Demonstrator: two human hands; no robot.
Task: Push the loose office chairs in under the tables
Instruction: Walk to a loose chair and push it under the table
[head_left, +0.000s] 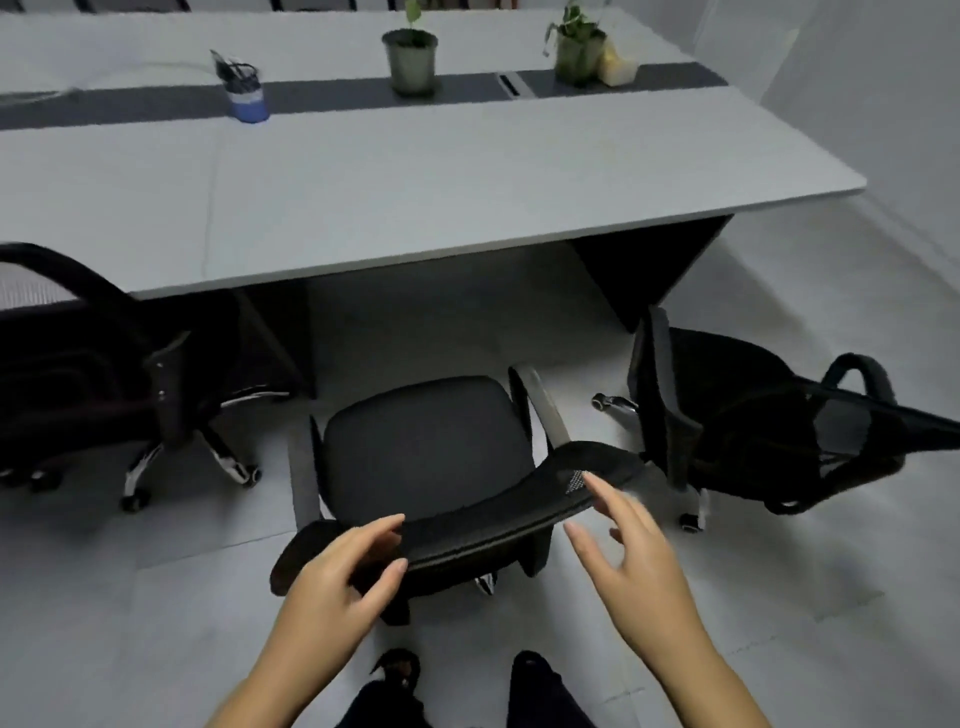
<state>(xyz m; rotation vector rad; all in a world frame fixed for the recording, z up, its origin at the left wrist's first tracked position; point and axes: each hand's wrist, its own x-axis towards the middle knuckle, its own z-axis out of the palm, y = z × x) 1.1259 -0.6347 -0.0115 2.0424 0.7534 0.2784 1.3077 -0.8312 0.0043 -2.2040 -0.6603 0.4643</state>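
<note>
My hands at the backrest of the middle chair, which stands short of the table.

Nearest, my legs and shoes (400, 670) stand on the grey floor (104, 597) directly behind the middle chair (431, 447). My left hand (337, 577) curls loosely around the top edge of its backrest (467, 525), thumb underneath and fingers over the rim; contact looks light, though blur prevents certainty. My right hand (634, 551) is spread open, fingers apart, hovering just above the backrest's right end and holding nothing. The seat faces the table (467, 171), fully outside its edge. A second chair (753, 410) stands askew to the right, just beside the armrest; a third (78, 364) sits left, partly under the tabletop. Farther off, a pen cup (247, 93) and two potted plants (410, 60) rest on the table.
</note>
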